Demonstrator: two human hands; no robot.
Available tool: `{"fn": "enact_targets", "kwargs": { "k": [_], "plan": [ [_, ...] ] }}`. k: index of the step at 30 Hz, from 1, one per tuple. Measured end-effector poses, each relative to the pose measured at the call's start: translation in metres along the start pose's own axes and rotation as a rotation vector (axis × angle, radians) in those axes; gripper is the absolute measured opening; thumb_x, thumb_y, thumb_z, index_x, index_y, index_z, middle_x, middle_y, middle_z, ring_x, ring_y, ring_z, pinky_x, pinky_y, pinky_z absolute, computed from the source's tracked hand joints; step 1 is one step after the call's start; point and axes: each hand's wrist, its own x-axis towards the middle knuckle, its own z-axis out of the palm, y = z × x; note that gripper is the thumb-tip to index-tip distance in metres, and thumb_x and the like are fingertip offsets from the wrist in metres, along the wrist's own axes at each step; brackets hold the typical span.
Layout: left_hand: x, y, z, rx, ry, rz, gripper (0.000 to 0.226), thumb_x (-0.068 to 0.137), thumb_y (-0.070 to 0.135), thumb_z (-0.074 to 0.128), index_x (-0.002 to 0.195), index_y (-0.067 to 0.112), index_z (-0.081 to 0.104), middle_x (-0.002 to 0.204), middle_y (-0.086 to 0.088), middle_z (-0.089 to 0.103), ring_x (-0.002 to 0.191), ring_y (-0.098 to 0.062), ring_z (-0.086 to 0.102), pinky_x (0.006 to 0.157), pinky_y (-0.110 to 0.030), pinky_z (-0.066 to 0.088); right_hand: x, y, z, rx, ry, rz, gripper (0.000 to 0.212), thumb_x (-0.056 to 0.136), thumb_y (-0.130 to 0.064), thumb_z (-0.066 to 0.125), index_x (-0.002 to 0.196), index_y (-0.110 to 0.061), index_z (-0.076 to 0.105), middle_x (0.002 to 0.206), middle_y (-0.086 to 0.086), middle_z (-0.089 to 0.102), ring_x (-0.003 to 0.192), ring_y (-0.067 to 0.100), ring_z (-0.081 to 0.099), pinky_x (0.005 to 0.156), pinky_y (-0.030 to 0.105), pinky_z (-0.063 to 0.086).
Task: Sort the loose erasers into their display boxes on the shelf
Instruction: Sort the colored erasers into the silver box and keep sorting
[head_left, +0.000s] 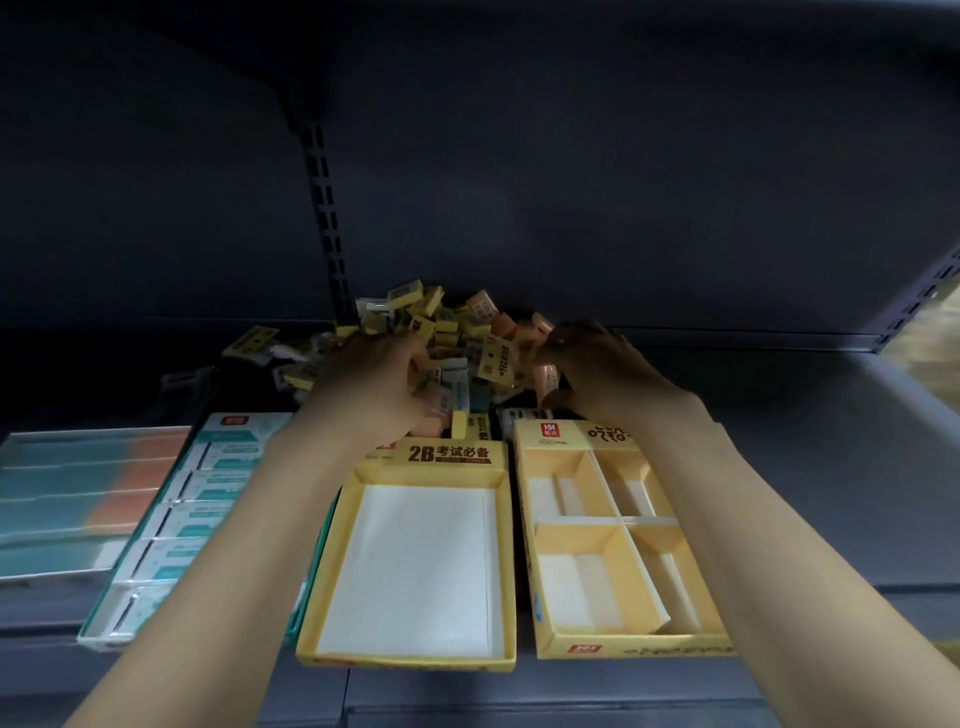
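The sorting looks barely begun. The loose erasers (457, 338) lie in one mixed heap at the back of the shelf (779, 395), yellow ones, peach ones and a few pale or dark-wrapped ones jumbled together, and both display boxes in front of the heap hold nothing that can be seen. The yellow 2B box (415, 551), in the middle, shows only its bare white floor; the divided box (602, 535) just to its right shows four bare compartments. Both hands are in the pile. The left hand (379, 384) has its fingers curled into the near left side of the heap and seems to grip a peach eraser (441, 405) among several others, though exactly what it holds is hard to tell. The right hand (597, 369) has its fingers bent down over the right side and appears to pinch another peach eraser (545, 374). To the left, a teal tray of white packs (197, 499) and a teal and orange box (78, 493) look already stocked, but whether they belong to this job cannot be told. Judging from this, nearly everything is left: the whole heap must be picked apart by kind and laid into the two yellow boxes
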Motion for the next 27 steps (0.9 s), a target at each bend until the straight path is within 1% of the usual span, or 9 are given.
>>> {"fn": "enact_targets", "kwargs": {
  "k": [3,6,9,13,17,19,22,24,27],
  "plan": [
    [0.008,0.006,0.002,0.057,-0.010,-0.032,0.026,0.083,0.037,0.063,0.096,0.022,0.046,0.091,0.003,0.056,0.086,-0.019,0.051,0.069,-0.031,0.038,-0.001,-0.002,-0.003,0.001,0.005,0.043,0.042,0.084,-0.030,0.068,0.122,-0.018,0.053,0.128,0.004,0.051,0.124,0.023,0.041,0.101,0.034,0.035],
    [0.013,0.012,0.009,0.095,-0.074,-0.069,0.026,0.082,0.037,0.063,0.093,0.023,0.045,0.088,0.002,0.053,0.086,-0.021,0.051,0.068,-0.032,0.041,-0.003,-0.004,-0.005,-0.049,0.004,0.047,0.040,0.087,-0.030,0.064,0.122,-0.016,0.050,0.124,0.006,0.056,0.119,0.026,0.049,0.099,0.035,0.037],
    [0.014,0.017,0.015,0.132,-0.121,-0.087,0.025,0.085,0.034,0.061,0.100,0.021,0.046,0.092,0.000,0.052,0.089,-0.022,0.052,0.071,-0.034,0.045,-0.006,-0.006,-0.008,-0.022,-0.004,0.066,0.041,0.091,-0.029,0.058,0.128,-0.016,0.046,0.121,0.006,0.058,0.115,0.027,0.053,0.096,0.035,0.040],
    [0.017,0.020,0.016,0.155,-0.113,-0.057,0.028,0.087,0.031,0.060,0.110,0.021,0.047,0.098,-0.002,0.052,0.090,-0.022,0.051,0.069,-0.033,0.040,-0.010,-0.002,-0.009,0.066,0.025,0.088,0.036,0.090,-0.022,0.059,0.123,-0.014,0.047,0.117,0.006,0.058,0.106,0.026,0.058,0.088,0.038,0.049],
    [0.019,0.017,0.018,0.173,-0.092,-0.014,0.028,0.086,0.027,0.062,0.111,0.020,0.052,0.107,-0.003,0.055,0.097,-0.022,0.050,0.077,-0.032,0.041,-0.013,-0.002,-0.011,0.154,0.027,0.089,0.041,0.090,-0.011,0.058,0.128,-0.011,0.043,0.123,0.008,0.054,0.110,0.026,0.056,0.087,0.031,0.048],
    [0.021,0.018,0.016,0.167,-0.077,0.000,0.022,0.086,0.027,0.063,0.105,0.021,0.056,0.105,-0.002,0.056,0.097,-0.021,0.050,0.079,-0.033,0.043,-0.015,-0.003,-0.012,0.176,0.018,0.084,0.040,0.090,-0.010,0.057,0.127,-0.011,0.043,0.122,0.009,0.054,0.107,0.025,0.057,0.085,0.032,0.049],
    [0.026,0.026,0.015,0.110,-0.075,0.110,0.009,0.089,0.023,0.059,0.095,0.021,0.064,0.106,-0.001,0.059,0.100,-0.021,0.052,0.079,-0.028,0.039,-0.016,-0.005,-0.013,0.176,0.022,0.081,0.038,0.091,-0.011,0.055,0.127,-0.012,0.043,0.115,0.008,0.056,0.100,0.024,0.059,0.082,0.034,0.051],
    [0.029,0.033,0.017,0.104,-0.118,0.151,0.014,0.090,0.023,0.057,0.099,0.018,0.067,0.110,-0.002,0.058,0.108,-0.023,0.051,0.082,-0.028,0.036,-0.017,-0.006,-0.014,0.189,0.023,0.080,0.036,0.091,-0.011,0.054,0.125,-0.013,0.045,0.114,0.009,0.057,0.099,0.024,0.059,0.083,0.036,0.051],
    [0.035,0.034,0.026,0.218,-0.208,0.140,0.026,0.087,0.033,0.060,0.107,0.018,0.067,0.117,-0.003,0.055,0.117,-0.025,0.046,0.094,-0.034,0.036,-0.021,-0.005,-0.014,0.174,0.025,0.085,0.027,0.091,-0.013,0.055,0.118,-0.015,0.050,0.114,0.008,0.058,0.099,0.025,0.058,0.083,0.037,0.051]
  ]
}}
